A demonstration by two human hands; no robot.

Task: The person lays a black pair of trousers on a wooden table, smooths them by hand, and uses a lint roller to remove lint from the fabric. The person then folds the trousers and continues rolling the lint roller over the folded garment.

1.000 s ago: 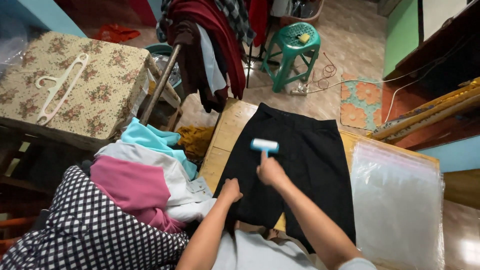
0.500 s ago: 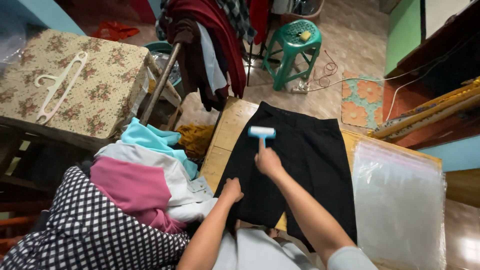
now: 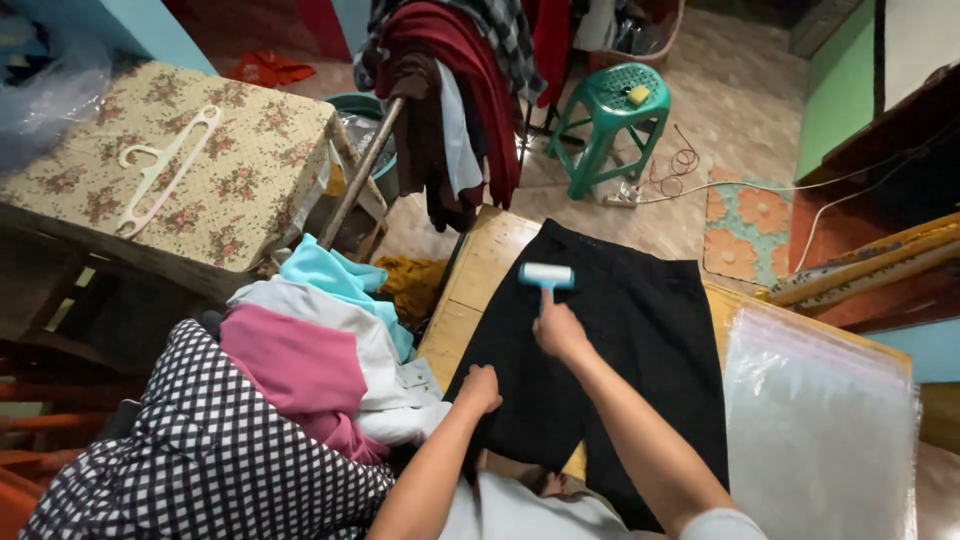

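Observation:
A black garment [image 3: 630, 340] lies spread flat on a wooden table [image 3: 480, 275]. My right hand [image 3: 560, 330] grips the handle of a light blue lint roller [image 3: 546, 277], whose head rests on the upper left part of the garment. My left hand [image 3: 480, 387] is closed and presses down on the garment's left edge, near the table's side.
A pile of folded clothes [image 3: 310, 350] in pink, white, teal and black-and-white check sits left of the table. A clear plastic bag [image 3: 815, 430] lies at right. Beyond are a floral-covered table with a hanger [image 3: 165, 165], hanging clothes [image 3: 450, 90] and a green stool [image 3: 610, 120].
My right hand has pushed the lint roller up the garment, away from me and slightly left. My left hand has stayed on the garment's edge.

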